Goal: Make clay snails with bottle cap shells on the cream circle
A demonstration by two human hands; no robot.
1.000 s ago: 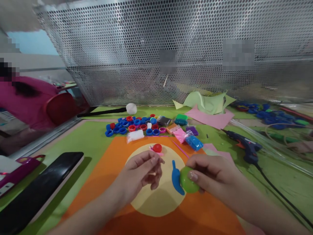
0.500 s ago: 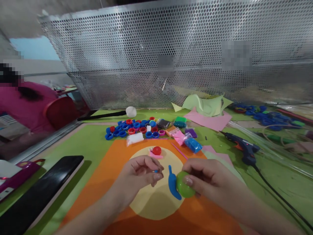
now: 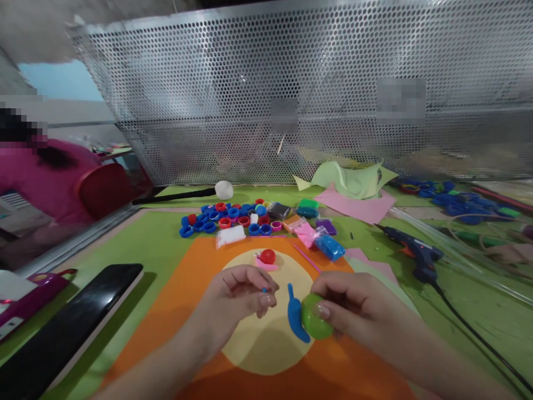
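My right hand [image 3: 353,308] pinches a shiny green bottle cap [image 3: 315,316] by its right side. Along the cap's left edge runs a curved blue clay strip [image 3: 296,318] with a thin stalk at its top. My left hand [image 3: 244,297] is closed in a pinch on a tiny bit of blue clay [image 3: 265,290] between thumb and fingers. Both hands hover above a pale yellow paper circle [image 3: 262,355] on an orange sheet [image 3: 145,344]. Just beyond them, a small snail figure with a pink clay body [image 3: 266,266] and a red cap shell [image 3: 267,256] rests on the circle.
Behind are bottle caps [image 3: 225,222], a white clay packet [image 3: 231,236] and a blue clay packet [image 3: 330,245]. A glue gun [image 3: 412,250] with its cord lies right, a phone [image 3: 75,328] left. A perforated metal panel [image 3: 250,100] stands at the back; a person [image 3: 45,172] sits far left.
Almost nothing differs. The view has shifted very slightly, and both hands keep the same hold on the cap and the clay bit.
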